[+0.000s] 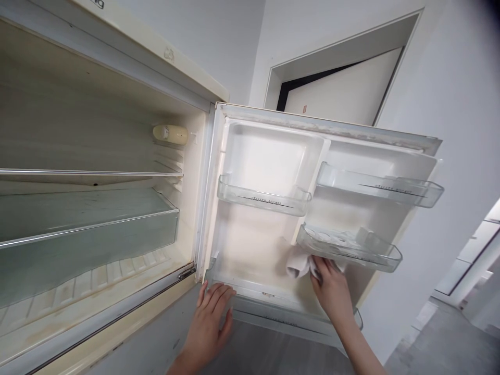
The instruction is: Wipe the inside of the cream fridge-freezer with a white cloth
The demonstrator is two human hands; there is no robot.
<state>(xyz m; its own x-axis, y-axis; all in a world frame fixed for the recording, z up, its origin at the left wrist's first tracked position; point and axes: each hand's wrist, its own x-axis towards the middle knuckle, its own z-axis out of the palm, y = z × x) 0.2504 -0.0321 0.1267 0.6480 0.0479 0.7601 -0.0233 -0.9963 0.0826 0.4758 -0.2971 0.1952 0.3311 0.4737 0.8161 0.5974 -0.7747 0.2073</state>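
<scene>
Head cam: cloth (298, 261) @ fridge dr (253, 242), wht wall (464, 99).

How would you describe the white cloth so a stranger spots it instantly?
Start at the open fridge door. On its right half, find the second clear bin from the top; the right hand is just beneath it. The white cloth is bunched in that hand, soft and crumpled, unlike that stiff, see-through bin.

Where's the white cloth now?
In the head view, the white cloth is right of centre, in the right hand, under the left end of the lower right door shelf.
</scene>
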